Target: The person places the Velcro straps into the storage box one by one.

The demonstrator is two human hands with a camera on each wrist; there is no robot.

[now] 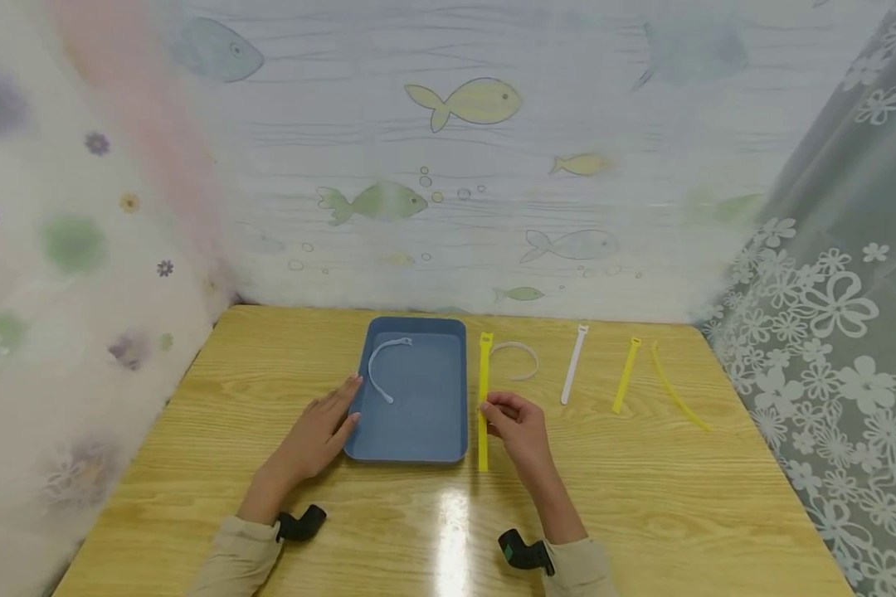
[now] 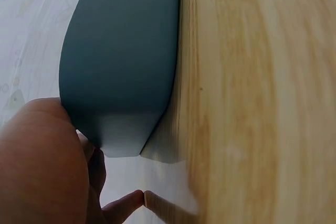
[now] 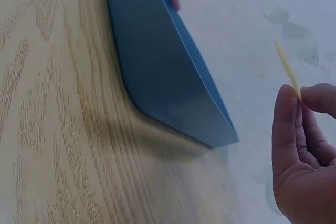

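Wooden table point(image 1: 642, 497) under my hands | left hand point(image 1: 317, 435) flat, fingers straight against blue tray point(image 1: 418, 439) | right hand point(image 1: 518, 427) pinching yellow strap point(image 1: 484, 398) just beside tray.

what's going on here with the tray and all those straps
A person sits at a wooden table. Their right hand pinches a long yellow strap lying just right of a blue rectangular plastic tray, while their left hand rests flat against the tray's left side. One curved white strap lies in the tray. Further right on the table lie another curved white strap, a straight white one and two more yellow ones.
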